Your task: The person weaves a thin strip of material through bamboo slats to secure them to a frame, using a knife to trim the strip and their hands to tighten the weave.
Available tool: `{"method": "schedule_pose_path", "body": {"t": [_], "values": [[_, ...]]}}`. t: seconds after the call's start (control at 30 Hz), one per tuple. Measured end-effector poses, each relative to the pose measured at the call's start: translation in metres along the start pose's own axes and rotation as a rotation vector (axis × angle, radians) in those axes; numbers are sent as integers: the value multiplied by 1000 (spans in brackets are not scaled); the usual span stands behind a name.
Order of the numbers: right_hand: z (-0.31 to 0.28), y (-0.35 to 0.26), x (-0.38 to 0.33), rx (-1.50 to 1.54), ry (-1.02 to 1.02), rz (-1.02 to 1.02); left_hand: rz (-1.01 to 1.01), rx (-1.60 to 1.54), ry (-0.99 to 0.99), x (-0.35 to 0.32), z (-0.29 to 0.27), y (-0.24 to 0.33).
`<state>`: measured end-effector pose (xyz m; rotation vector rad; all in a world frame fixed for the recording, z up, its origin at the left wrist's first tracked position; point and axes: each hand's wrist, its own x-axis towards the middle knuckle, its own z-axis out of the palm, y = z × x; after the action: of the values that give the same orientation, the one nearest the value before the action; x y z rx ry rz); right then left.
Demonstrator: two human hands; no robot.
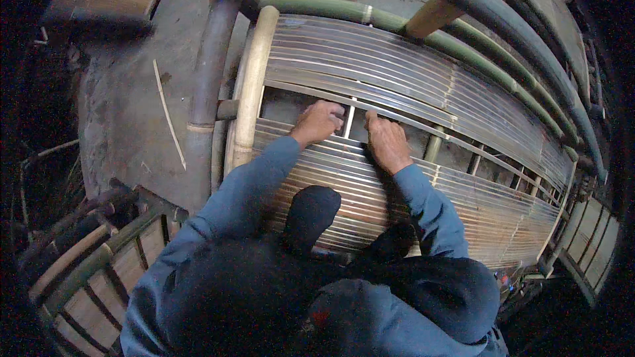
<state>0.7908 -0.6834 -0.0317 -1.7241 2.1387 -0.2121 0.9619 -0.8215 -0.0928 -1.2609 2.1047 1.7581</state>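
We see a slatted bamboo panel (476,208) directly below the hands, its long narrow slats lying side by side in two bands with a dark open gap between them. A thin strip (301,90) runs along the far edge of that gap, and a pale crosspiece (349,119) spans it between the two hands. Our left hand (319,122) is over the gap, just left of the pale crosspiece, its fingers curled; we cannot tell whether they pinch anything. Our right hand (387,142) is on the other side, its fingers bent in toward the strip, their grip hidden from us. Farther right, a thicker bamboo crosspiece (433,145) shows in the gap. Blue sleeves (248,182) cover both our forearms. A stout pale bamboo pole (256,79) closes the panel's left end, and a green bamboo pole (317,5) lies along its far side. Beyond the left end, a thin pale stick (169,116) lies on the grey floor (126,112); nearer us, at lower left, stands a slatted bamboo frame (99,264).
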Motion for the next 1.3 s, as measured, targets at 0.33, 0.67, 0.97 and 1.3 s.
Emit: {"method": "schedule_pose_path", "body": {"t": [0.33, 0.67, 0.97, 1.3], "values": [[45, 9, 25, 328, -199, 211, -20, 248, 6, -6, 5, 21], [-27, 16, 1, 1128, -333, 454, 529, -47, 153, -35, -9, 13], [-40, 5, -49, 530, 112, -50, 381, -162, -105, -52, -29, 43], [-248, 177, -420, 1454, 968, 325, 335, -336, -93, -23, -9, 14]]}}
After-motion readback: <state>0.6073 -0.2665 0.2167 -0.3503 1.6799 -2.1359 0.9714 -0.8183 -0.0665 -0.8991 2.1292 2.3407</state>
